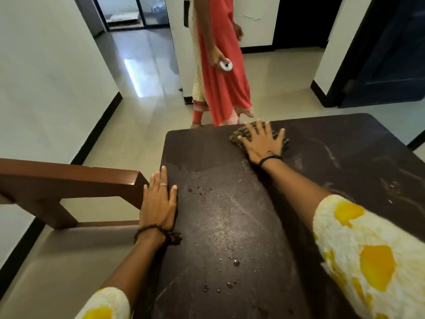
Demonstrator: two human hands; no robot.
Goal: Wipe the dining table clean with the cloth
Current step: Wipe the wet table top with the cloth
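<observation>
Checked cloth [239, 137] lies flat under right hand [262, 143] — at table's [207, 157] far edge.

No legible text, label, brand, number or sign is recorded anywhere in the frame. The small round white object [225, 64] at upper centre carries marks too small to be read.

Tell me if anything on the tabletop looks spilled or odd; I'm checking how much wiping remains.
Yes. Water droplets are scattered over the middle of the dining table, between both arms, not yet wiped. The right hand presses the cloth flat near the far edge.
</observation>
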